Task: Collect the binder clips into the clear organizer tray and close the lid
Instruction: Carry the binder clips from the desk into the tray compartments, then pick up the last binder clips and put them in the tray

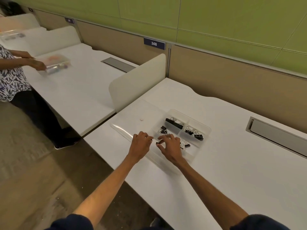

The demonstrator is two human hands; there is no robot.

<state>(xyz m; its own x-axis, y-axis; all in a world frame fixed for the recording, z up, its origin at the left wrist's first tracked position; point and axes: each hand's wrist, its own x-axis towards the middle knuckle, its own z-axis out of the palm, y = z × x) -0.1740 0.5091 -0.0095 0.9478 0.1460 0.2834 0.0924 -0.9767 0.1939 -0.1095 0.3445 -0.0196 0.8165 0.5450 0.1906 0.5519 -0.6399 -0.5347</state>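
The clear organizer tray [203,130] is lying on the white desk [232,171], with its lid [132,118] lying open and flat on the tray's left side. Black binder clips [174,124] are sitting in the tray's compartments, sorted into separate groups.

The left hand [141,144] is hovering over the near edge of the lid with its fingers curled together; whether it is pinching anything cannot be told. The right hand [172,145] is reaching over the tray's near compartments with its fingers spread apart and arched, covering part of the contents. A small clip [157,143] is lying between the two hands, just beside the right thumb; contact cannot be told.

A cream divider panel [137,82] is standing behind the lid. A cable hatch [279,135] is sitting to the right, well apart from the tray. At the next desk, another person [10,75] is handling a second clear box [54,63].
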